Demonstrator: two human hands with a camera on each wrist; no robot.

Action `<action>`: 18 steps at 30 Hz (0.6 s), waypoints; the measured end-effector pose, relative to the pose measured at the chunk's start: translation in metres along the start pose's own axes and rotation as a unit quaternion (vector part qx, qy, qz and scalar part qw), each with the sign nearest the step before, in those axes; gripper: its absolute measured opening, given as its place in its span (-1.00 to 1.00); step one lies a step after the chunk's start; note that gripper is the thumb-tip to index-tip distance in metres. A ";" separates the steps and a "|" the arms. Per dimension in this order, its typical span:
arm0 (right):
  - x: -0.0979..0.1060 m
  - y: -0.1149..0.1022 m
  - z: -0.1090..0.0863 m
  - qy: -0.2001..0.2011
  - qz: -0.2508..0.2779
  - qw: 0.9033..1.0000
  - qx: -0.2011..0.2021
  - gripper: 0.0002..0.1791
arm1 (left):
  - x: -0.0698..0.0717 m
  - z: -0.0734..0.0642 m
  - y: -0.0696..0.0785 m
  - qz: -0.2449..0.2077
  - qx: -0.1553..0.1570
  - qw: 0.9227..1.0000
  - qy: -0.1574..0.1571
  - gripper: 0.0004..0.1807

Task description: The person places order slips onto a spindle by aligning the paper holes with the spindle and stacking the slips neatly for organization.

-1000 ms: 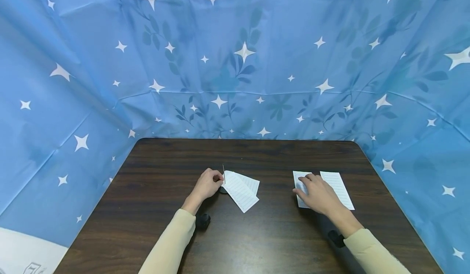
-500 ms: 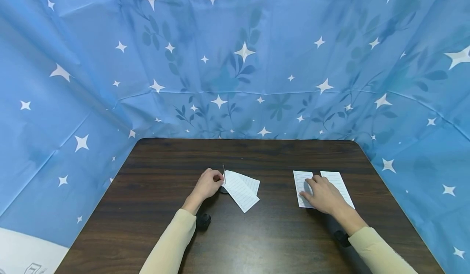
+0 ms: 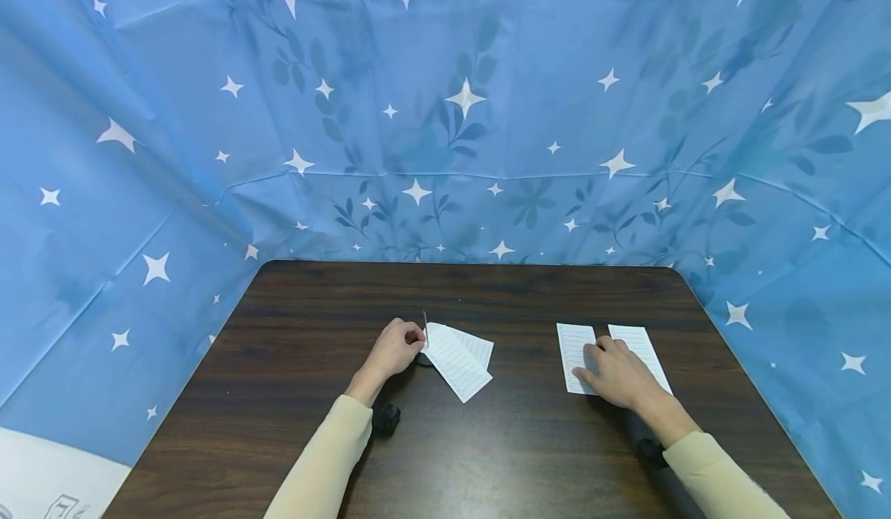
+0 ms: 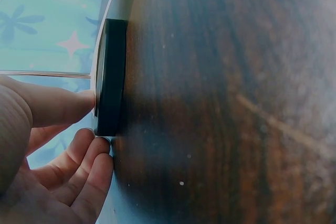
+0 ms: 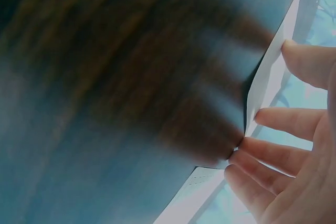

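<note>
At centre left stands a bill spike (image 3: 426, 326), a thin upright pin on a round black base (image 4: 112, 77). Two lined paper slips (image 3: 461, 370) are stuck on it, fanned one over the other. My left hand (image 3: 395, 346) holds the base at its edge, thumb on top and fingertips at the side. To the right, my right hand (image 3: 622, 372) reaches over a lined slip (image 3: 574, 347). Its thumb and fingertips touch that slip, which bows slightly off the table in the right wrist view. Another lined slip (image 3: 632, 341) lies just right, partly hidden by the hand.
The dark wood-grain table (image 3: 473, 457) ends at a blue star-patterned curtain (image 3: 445, 117) behind and at the sides. Black wrist straps (image 3: 385, 420) sit at both wrists. A white printed surface (image 3: 56, 472) shows at lower left.
My right hand has slid slightly right and toward me over the left-hand slip, baring more of it. The left hand and the spike have stayed in place.
</note>
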State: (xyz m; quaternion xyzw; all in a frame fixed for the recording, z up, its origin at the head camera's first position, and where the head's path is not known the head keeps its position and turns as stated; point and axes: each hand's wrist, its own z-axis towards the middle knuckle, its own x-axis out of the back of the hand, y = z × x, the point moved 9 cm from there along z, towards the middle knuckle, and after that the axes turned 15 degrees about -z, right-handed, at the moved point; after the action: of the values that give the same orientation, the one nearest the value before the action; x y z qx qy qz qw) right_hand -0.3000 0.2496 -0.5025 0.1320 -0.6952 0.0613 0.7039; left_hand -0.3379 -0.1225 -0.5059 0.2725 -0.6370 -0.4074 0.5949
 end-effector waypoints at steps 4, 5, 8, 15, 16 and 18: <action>-0.002 -0.001 0.001 -0.005 -0.006 1.000 0.003 -0.43 | 0.000 0.000 -0.001 0.000 0.002 1.000 0.001 -0.93; -0.002 -0.002 0.001 -0.005 -0.008 1.000 0.004 -0.43 | 0.000 0.000 -0.001 0.000 0.003 1.000 0.001 -0.93; -0.001 -0.003 0.001 -0.004 -0.015 1.000 0.010 -0.44 | 0.000 0.000 -0.003 0.001 0.007 1.000 0.004 -0.92; 0.003 -0.007 0.000 0.001 -0.014 1.000 0.013 -0.45 | 0.000 0.000 -0.001 -0.003 0.003 1.000 0.005 -0.92; 0.004 -0.008 0.000 0.003 -0.010 1.000 0.012 -0.46 | 0.000 0.000 -0.001 -0.005 0.002 1.000 0.004 -0.93; 0.004 -0.009 0.000 0.008 -0.003 1.000 0.008 -0.48 | 0.000 -0.001 0.000 -0.006 -0.003 1.000 0.005 -0.93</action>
State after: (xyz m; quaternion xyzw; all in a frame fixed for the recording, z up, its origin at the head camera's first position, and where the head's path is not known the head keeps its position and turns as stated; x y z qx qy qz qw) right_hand -0.2976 0.2408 -0.4990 0.1397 -0.6886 0.0659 0.7085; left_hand -0.3372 -0.1230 -0.5054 0.2764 -0.6312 -0.4117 0.5964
